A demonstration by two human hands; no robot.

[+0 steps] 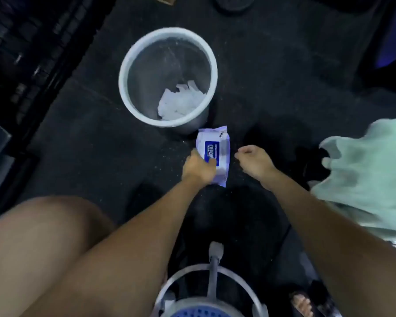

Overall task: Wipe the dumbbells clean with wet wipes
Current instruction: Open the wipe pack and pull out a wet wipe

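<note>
A white and blue pack of wet wipes (217,147) lies on the dark rubber floor just below a round bin. My left hand (198,168) grips the pack's near left side, the thumb lying over its blue label. Just right of the pack hovers my right hand (254,160), its fingers loosely curled and holding nothing. A dark round shape (236,3) at the top edge may be a dumbbell or weight plate; I cannot tell which.
A white-rimmed bin (125,74) holds several crumpled white wipes (181,101). A stool's metal ring and blue seat (206,291) sit at the bottom. My bare knee (46,236) is at the left, pale green fabric (370,170) at the right, dark racks (21,53) at the far left.
</note>
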